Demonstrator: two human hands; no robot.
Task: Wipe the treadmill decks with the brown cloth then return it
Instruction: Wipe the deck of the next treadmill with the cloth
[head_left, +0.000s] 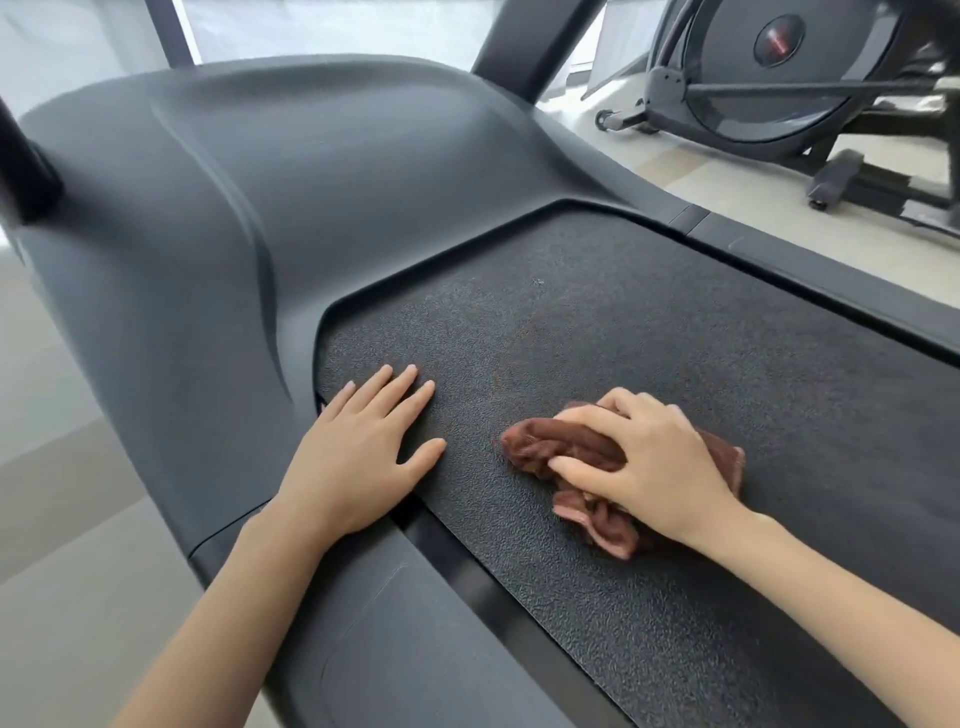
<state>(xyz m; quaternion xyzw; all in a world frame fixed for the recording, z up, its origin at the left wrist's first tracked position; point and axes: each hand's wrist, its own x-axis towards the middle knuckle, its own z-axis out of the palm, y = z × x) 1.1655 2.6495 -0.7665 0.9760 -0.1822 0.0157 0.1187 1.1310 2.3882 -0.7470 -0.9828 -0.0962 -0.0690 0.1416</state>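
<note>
Brown cloth (550, 447) lies bunched on the textured black treadmill deck (649, 322), in the deck's near right part, directly under the right hand (649, 457). That hand grips it from above, fingers curled over the far side and thumb dug into the folds, with cloth spilling out past the thumb and below the wrist. At the deck's left edge the left hand (358, 457) rests flat, fingers straight, its heel over the side rail (415, 597). Past the deck's far end rises the grey motor cover (260, 182). An elliptical trainer (779, 104) stands off the deck's right side.
</note>
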